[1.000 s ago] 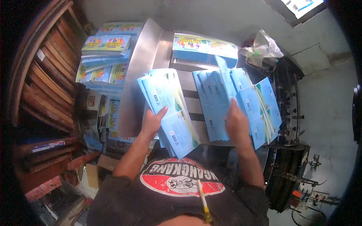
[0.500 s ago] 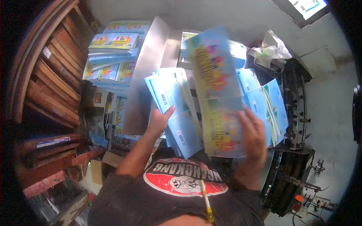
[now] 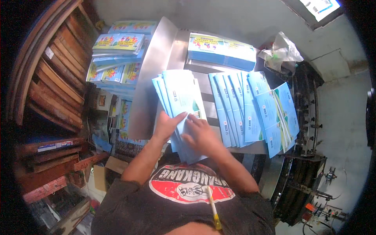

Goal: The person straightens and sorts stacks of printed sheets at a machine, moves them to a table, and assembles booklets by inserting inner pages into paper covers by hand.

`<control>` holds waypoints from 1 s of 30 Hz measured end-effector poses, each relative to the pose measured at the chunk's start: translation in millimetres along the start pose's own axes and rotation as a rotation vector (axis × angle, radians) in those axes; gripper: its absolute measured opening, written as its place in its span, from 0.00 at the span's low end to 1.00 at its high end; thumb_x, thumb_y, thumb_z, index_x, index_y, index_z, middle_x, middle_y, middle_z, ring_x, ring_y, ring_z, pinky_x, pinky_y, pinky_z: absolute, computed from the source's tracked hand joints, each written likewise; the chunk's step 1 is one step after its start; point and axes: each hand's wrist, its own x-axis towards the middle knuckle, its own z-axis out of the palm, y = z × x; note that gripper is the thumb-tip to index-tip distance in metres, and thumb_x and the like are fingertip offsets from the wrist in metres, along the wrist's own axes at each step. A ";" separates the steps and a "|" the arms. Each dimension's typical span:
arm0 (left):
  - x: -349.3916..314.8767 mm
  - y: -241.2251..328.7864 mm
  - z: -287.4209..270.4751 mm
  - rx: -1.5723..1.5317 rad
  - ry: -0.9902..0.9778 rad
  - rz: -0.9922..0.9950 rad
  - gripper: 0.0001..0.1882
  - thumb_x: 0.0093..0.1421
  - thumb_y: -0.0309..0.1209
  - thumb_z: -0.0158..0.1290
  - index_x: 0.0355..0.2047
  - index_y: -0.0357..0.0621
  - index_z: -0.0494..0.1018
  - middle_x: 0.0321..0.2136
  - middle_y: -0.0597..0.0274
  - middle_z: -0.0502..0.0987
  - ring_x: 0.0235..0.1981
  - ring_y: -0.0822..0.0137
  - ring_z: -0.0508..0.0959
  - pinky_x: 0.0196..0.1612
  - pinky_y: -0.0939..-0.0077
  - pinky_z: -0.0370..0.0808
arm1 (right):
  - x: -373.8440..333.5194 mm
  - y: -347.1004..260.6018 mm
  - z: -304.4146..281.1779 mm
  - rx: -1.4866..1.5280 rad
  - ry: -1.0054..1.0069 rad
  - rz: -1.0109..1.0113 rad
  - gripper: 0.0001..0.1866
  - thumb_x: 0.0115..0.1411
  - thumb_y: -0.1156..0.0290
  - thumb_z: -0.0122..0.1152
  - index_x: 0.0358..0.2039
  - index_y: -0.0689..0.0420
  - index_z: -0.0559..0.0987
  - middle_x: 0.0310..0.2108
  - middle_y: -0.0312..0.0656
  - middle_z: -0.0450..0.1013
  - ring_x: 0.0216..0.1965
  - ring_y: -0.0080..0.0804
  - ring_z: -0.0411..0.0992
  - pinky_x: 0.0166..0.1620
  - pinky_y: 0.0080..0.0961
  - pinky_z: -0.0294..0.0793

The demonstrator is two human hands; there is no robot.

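Observation:
A stack of light blue printed card sheets (image 3: 178, 92) stands in front of me, slightly fanned at its left edge. My left hand (image 3: 166, 126) grips the stack's left side, thumb across the top sheet. On the same top sheet rests my right hand (image 3: 203, 135), its fingers apart near the left thumb; nothing shows in its grasp. Right of the stack, a fanned row of blue sheets (image 3: 231, 105) overlaps on the metal table (image 3: 211, 111). A further fanned bunch (image 3: 274, 113) lies at the row's right end, blue and green sides showing.
A neat pile of yellow and blue printed sheets (image 3: 221, 49) sits at the back. More piles (image 3: 117, 58) stand left, beyond an upright metal panel (image 3: 150, 66). A clear plastic bag (image 3: 282, 51) is at back right, near dark machinery (image 3: 299, 176). Wooden boards (image 3: 55, 78) line the left.
The sheet my right hand was carrying has left it, and the fanned row it covered is in view. My right hand has moved left onto the stack; my left hand keeps its hold.

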 end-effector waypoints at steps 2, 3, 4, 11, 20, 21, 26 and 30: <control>2.3 -8.2 -6.0 0.097 0.008 0.070 0.19 0.56 0.27 0.59 0.46 0.29 0.73 0.40 0.53 0.79 0.39 0.66 0.79 0.42 0.73 0.75 | -3.8 23.2 -10.3 -0.148 0.155 0.161 0.43 0.54 0.50 0.65 0.62 0.64 0.62 0.64 0.63 0.54 0.64 0.56 0.55 0.64 0.47 0.56; 1.6 -4.5 -1.5 0.069 0.007 0.067 0.19 0.56 0.26 0.59 0.46 0.29 0.73 0.39 0.52 0.80 0.39 0.65 0.80 0.42 0.72 0.75 | -5.5 37.2 -19.5 -0.298 0.313 0.326 0.48 0.51 0.47 0.67 0.64 0.62 0.59 0.66 0.63 0.49 0.67 0.56 0.49 0.67 0.50 0.50; 1.3 -3.8 0.4 0.067 0.003 0.067 0.19 0.56 0.26 0.59 0.46 0.29 0.73 0.39 0.52 0.80 0.39 0.65 0.80 0.42 0.72 0.75 | -6.9 45.5 -29.8 -0.404 0.340 0.514 0.55 0.46 0.45 0.71 0.66 0.60 0.55 0.69 0.62 0.41 0.69 0.61 0.39 0.67 0.59 0.39; 0.8 -2.5 -0.5 0.085 0.021 0.052 0.17 0.57 0.26 0.58 0.46 0.29 0.73 0.39 0.52 0.80 0.38 0.66 0.80 0.42 0.72 0.76 | -29.7 110.7 -52.6 -0.338 0.362 0.715 0.53 0.49 0.49 0.67 0.67 0.61 0.51 0.67 0.63 0.45 0.66 0.69 0.46 0.60 0.68 0.54; -0.8 1.0 7.3 0.098 0.023 0.017 0.17 0.57 0.26 0.59 0.45 0.28 0.74 0.38 0.52 0.79 0.37 0.65 0.80 0.40 0.72 0.77 | -31.6 119.7 -76.9 -0.683 0.117 0.567 0.31 0.61 0.76 0.45 0.65 0.61 0.55 0.62 0.66 0.57 0.56 0.65 0.65 0.52 0.49 0.73; -0.4 0.0 9.1 0.097 0.015 0.019 0.17 0.57 0.26 0.59 0.45 0.28 0.74 0.38 0.52 0.79 0.37 0.65 0.80 0.40 0.72 0.77 | -34.1 124.8 -76.0 -0.685 0.121 0.573 0.31 0.61 0.76 0.45 0.65 0.61 0.55 0.62 0.66 0.57 0.56 0.65 0.65 0.52 0.49 0.73; 0.2 -4.1 32.9 0.173 -0.086 -0.072 0.20 0.58 0.30 0.61 0.47 0.32 0.72 0.40 0.52 0.79 0.41 0.63 0.79 0.46 0.69 0.76 | -36.9 88.0 -63.5 -0.425 0.229 0.275 0.29 0.63 0.75 0.43 0.64 0.65 0.53 0.58 0.66 0.61 0.47 0.59 0.72 0.41 0.44 0.80; 5.0 -19.5 58.3 0.017 -0.146 0.025 0.28 0.57 0.33 0.61 0.55 0.36 0.65 0.48 0.53 0.75 0.44 0.61 0.78 0.50 0.67 0.73 | -22.6 15.5 -28.8 -0.125 0.207 0.172 0.38 0.60 0.68 0.54 0.67 0.61 0.50 0.58 0.65 0.62 0.51 0.60 0.71 0.54 0.47 0.72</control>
